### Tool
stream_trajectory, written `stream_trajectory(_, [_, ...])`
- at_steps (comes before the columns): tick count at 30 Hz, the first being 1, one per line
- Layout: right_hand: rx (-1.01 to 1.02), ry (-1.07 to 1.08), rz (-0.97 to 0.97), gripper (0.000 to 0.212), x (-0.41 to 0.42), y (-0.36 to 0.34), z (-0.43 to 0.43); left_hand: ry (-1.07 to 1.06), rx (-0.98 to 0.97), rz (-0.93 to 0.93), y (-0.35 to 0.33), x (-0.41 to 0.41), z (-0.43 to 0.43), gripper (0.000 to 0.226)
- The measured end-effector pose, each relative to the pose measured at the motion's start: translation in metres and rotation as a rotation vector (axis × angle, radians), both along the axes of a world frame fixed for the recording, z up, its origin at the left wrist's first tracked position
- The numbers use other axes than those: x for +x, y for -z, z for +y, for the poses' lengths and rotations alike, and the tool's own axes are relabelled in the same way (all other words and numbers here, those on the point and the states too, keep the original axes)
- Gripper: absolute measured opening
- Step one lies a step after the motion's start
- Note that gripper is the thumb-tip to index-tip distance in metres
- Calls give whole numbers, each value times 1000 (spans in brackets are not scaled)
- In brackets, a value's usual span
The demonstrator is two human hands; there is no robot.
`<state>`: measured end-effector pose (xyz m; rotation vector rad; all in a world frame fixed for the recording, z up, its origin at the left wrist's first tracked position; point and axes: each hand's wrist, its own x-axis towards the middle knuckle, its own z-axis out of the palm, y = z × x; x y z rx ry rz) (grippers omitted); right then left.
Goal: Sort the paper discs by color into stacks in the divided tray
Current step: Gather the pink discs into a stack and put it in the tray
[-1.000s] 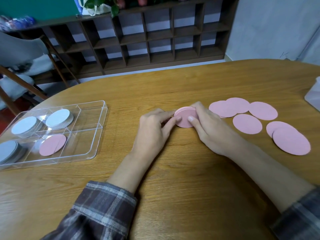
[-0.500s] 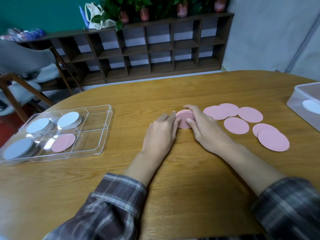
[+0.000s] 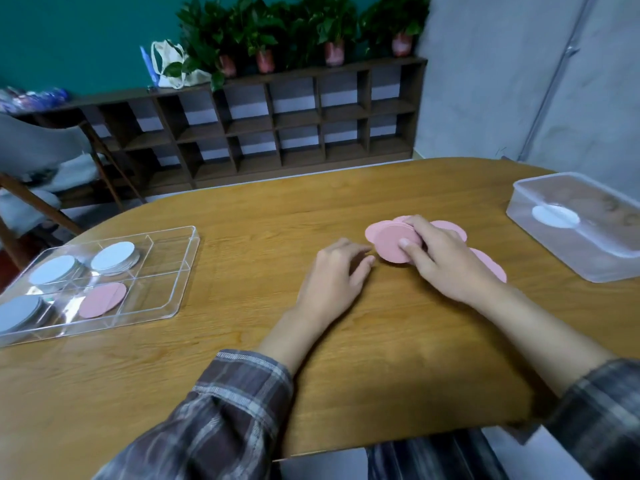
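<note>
Shifted right since earlier: round pink paper disc stack (image 3: 391, 242), pinched in right hand (image 3: 446, 263); left hand (image 3: 334, 273) loose, nearer clear divided tray (image 3: 166, 258) leftward.

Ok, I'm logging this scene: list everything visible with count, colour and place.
divided tray: one, clear, table's left
pale disc stacks: three, whitish grey, separate tray compartments
single pink disc: one visible, pink, near tray compartment
pink disc stack: one, pink, mid-table, gripped
loose pink discs: several, partly hidden, pink, on table by the stack
lidded box: one, clear, table's right
white round patch: one, white, on the box
table: one, brown wood
shelf unit: one, dark brown, far wall
potted plants: about four, green, atop shelf
bag: one, cream, atop shelf
chair: one, grey, far left
left hand: empty, loosely curled, beside the stack
right hand: grips the stack
</note>
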<state>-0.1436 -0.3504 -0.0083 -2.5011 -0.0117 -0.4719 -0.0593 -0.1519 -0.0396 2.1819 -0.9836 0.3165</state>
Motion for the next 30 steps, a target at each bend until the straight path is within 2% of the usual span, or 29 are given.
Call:
stream_trajectory(11, [11,237,-17,13,-36,-3,-97,291,83,-4,2,-21,-79,23])
stream_trajectory(16, [56,305,-68,14,-38,10,-115,383,165,-25,2,-26,-108,56])
stream_trajectory(19, [82,344,-102,16,-37,19,-117,434,195,-20,-1,-34,-120,64])
stream_trajectory(30, [116,371,-142,14,-33,25,-105,397,196,-100,5,-21,-106,45])
